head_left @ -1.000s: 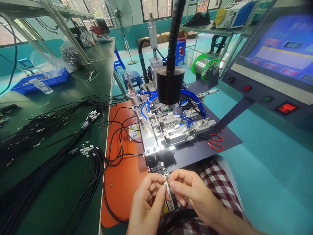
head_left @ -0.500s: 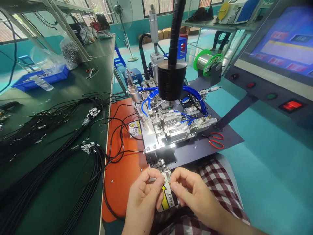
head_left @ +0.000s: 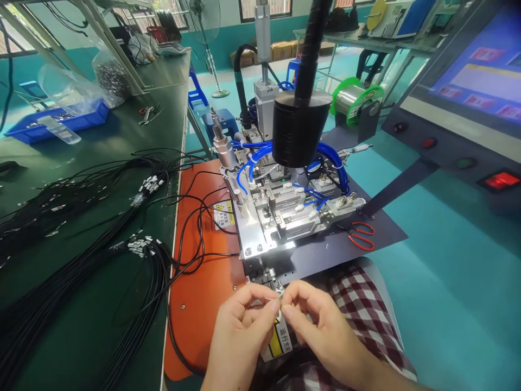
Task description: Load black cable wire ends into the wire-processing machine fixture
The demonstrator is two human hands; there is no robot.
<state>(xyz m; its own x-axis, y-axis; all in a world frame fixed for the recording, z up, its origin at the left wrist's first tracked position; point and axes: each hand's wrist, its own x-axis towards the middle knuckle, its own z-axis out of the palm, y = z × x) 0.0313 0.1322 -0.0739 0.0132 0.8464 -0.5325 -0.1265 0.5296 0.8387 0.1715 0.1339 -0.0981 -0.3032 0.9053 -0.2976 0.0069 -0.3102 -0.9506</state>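
Note:
My left hand (head_left: pixel 249 326) and my right hand (head_left: pixel 311 320) meet at the near end of the machine (head_left: pixel 280 212), fingertips almost touching. Each is closed in a pinch. Between them shows a tiny pale, greenish piece, too small and too covered by fingers to name. Just beyond the fingertips is the machine's small metal fixture (head_left: pixel 268 275). Below the hands a white and yellow label (head_left: pixel 280 339) is partly covered. Black cables (head_left: pixel 199 228) run over the orange board (head_left: pixel 203 304) into the machine's left side.
Bundles of black cables with metal ends (head_left: pixel 142 246) lie on the green table (head_left: pixel 122 130) at left. Red-handled scissors (head_left: pixel 361 236) rest on the machine's dark base plate. A black nozzle (head_left: pixel 301 130) hangs over the machine; a screen panel (head_left: pixel 468 108) stands at right, a wire spool (head_left: pixel 356 103) behind.
My fingertips have drawn closer together, the left hand shifting slightly right. The camera view has tilted and moved a little, so the background sits differently.

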